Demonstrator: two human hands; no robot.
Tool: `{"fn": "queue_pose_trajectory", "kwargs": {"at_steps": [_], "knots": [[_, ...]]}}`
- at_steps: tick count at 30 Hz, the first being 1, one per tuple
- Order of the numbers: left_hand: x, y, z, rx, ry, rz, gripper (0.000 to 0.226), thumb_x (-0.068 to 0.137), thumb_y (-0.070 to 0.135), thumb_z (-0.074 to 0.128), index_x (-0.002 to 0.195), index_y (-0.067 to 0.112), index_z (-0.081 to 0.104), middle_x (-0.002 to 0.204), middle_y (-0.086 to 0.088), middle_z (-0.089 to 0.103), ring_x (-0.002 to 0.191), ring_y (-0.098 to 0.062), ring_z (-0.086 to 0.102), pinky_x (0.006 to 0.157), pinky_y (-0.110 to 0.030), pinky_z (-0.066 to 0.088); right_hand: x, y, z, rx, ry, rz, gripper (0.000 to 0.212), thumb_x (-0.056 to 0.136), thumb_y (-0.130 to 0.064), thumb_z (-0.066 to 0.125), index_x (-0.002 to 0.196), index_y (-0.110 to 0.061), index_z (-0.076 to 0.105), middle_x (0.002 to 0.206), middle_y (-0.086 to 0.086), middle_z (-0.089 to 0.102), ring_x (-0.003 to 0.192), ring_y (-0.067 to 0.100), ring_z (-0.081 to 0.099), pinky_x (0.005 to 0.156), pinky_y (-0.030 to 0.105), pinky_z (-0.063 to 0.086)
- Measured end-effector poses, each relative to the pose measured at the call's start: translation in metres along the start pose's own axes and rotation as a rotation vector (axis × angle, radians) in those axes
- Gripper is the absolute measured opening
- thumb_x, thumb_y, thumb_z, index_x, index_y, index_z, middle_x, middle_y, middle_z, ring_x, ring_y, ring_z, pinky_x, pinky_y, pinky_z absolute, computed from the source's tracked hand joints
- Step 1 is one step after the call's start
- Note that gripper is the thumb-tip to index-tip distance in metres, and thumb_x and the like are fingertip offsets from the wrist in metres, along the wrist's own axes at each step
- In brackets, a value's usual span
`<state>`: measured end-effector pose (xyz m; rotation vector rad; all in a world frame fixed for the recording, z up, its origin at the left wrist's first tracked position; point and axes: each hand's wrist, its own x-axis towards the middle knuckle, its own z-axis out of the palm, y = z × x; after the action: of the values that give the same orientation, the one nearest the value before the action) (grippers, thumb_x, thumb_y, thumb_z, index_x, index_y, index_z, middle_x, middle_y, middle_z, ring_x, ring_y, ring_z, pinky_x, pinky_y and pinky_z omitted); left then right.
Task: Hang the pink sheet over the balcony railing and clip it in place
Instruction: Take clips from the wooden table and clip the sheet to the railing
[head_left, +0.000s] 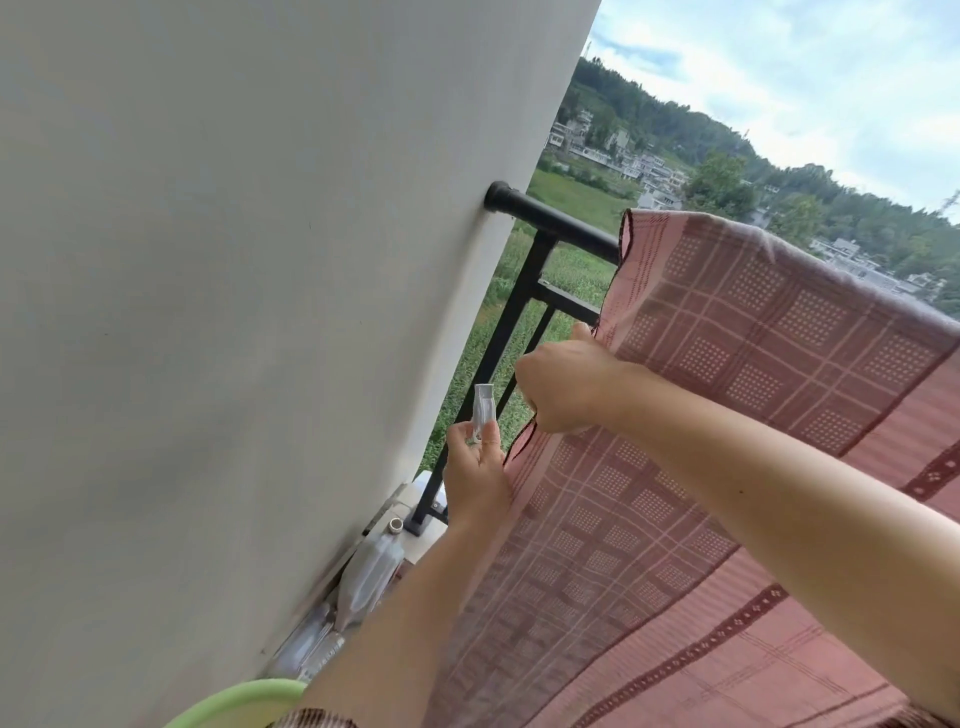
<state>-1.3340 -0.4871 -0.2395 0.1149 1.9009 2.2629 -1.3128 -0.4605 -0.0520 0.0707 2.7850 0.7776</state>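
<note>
Where it hangs, the pink sheet shows checks — eyelets.

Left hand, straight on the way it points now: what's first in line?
Likely the black railing post, right behind the clip that the left hand pinches. The right hand, gripping the edge of the pink sheet, sits just right of that line; depth is unclear.

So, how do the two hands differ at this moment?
The left hand pinches a clear clip in its fingertips; the right hand grips the edge of the pink sheet. The left hand is lower, nearer the wall; the right hand is higher. Both are below the top bar of the railing.
</note>
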Motion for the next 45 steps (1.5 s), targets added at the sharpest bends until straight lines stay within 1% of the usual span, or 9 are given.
{"fn": "queue_pose_trajectory", "kwargs": {"at_steps": [3,5,13,18,27,33,36,40,45], "knots": [[0.012,-0.005,-0.030,-0.065,-0.160,0.005,0.028,0.089,0.040,0.059,0.105,0.017,0.057,0.098,0.001,0.069,0.093,-0.017,0.066,0.082,-0.035,0.054,0.000,0.003,0.000,0.058,0.053,0.011,0.034,0.075,0.007,0.052,0.053,-0.016,0.038,0.053,-0.003,0.038,0.048,0.015,0.040,0.052,0.029,0.043],[0.017,-0.003,-0.053,-0.135,-0.229,0.053,0.026,0.081,0.039,0.068,0.097,0.019,0.064,0.087,0.001,0.073,0.089,-0.015,0.069,0.085,-0.033,0.054,0.001,0.004,0.001,0.066,0.064,0.019,0.036,0.075,0.008,0.052,0.053,-0.016,0.038,0.052,-0.003,0.038,0.049,0.016,0.042,0.044,0.025,0.037],[0.019,0.026,-0.084,-0.018,-0.381,0.259,0.035,0.061,0.051,0.077,0.080,0.021,0.070,0.074,-0.002,0.073,0.067,-0.013,0.068,0.064,-0.017,0.053,0.005,0.003,0.001,0.088,0.044,0.055,0.017,0.081,0.000,0.063,0.086,-0.015,0.067,0.083,-0.001,0.068,0.078,0.020,0.067,0.053,0.027,0.048],[0.017,0.036,-0.080,0.176,-0.454,0.343,0.013,0.071,0.033,0.077,0.076,0.023,0.070,0.064,0.009,0.069,0.058,0.000,0.061,0.057,-0.012,0.047,0.002,0.003,0.002,0.081,0.043,0.050,0.021,0.082,-0.002,0.060,0.090,-0.018,0.070,0.085,-0.003,0.070,0.077,0.019,0.066,0.051,0.028,0.048],[0.021,0.057,-0.069,0.457,-0.471,0.486,0.011,0.076,0.026,0.077,0.076,0.016,0.071,0.063,0.005,0.065,0.056,-0.004,0.054,0.056,-0.020,0.047,0.001,0.003,0.004,0.074,0.113,0.029,0.016,0.084,-0.005,0.056,0.085,-0.020,0.062,0.079,-0.004,0.060,0.072,0.020,0.060,0.047,0.025,0.035],[0.024,0.073,-0.066,0.551,-0.556,0.469,0.028,0.079,0.033,0.072,0.103,0.018,0.072,0.075,0.007,0.068,0.075,-0.013,0.067,0.077,-0.033,0.055,-0.002,0.000,0.010,0.066,0.217,0.019,0.038,0.081,-0.004,0.059,0.057,-0.022,0.036,0.056,-0.007,0.042,0.047,0.011,0.039,0.041,0.022,0.027],[0.020,0.069,-0.064,0.551,-0.511,0.464,0.042,0.078,0.042,0.070,0.113,0.018,0.068,0.085,0.010,0.069,0.079,-0.004,0.065,0.074,-0.021,0.050,-0.009,-0.004,0.013,0.049,0.306,0.010,0.028,0.080,-0.005,0.061,0.060,-0.015,0.044,0.055,-0.004,0.038,0.050,0.017,0.043,0.046,0.025,0.029],[0.010,0.059,-0.061,0.427,-0.450,0.386,0.054,0.078,0.044,0.070,0.126,0.021,0.060,0.115,0.004,0.068,0.101,-0.006,0.064,0.085,-0.019,0.049,-0.024,-0.007,0.026,0.023,0.458,-0.119,0.025,0.087,-0.038,0.063,0.095,-0.014,0.063,0.091,0.000,0.062,0.092,0.019,0.057,0.074,0.031,0.046],[-0.024,0.040,-0.053,0.330,-0.066,0.464,0.045,0.082,0.024,0.071,0.123,0.021,0.055,0.112,0.008,0.057,0.096,-0.008,0.054,0.076,-0.015,0.043,-0.064,-0.002,0.061,0.143,0.584,-0.213,0.031,0.087,-0.007,0.062,0.117,-0.013,0.064,0.113,0.003,0.066,0.107,0.021,0.058,0.087,0.037,0.050]]}}
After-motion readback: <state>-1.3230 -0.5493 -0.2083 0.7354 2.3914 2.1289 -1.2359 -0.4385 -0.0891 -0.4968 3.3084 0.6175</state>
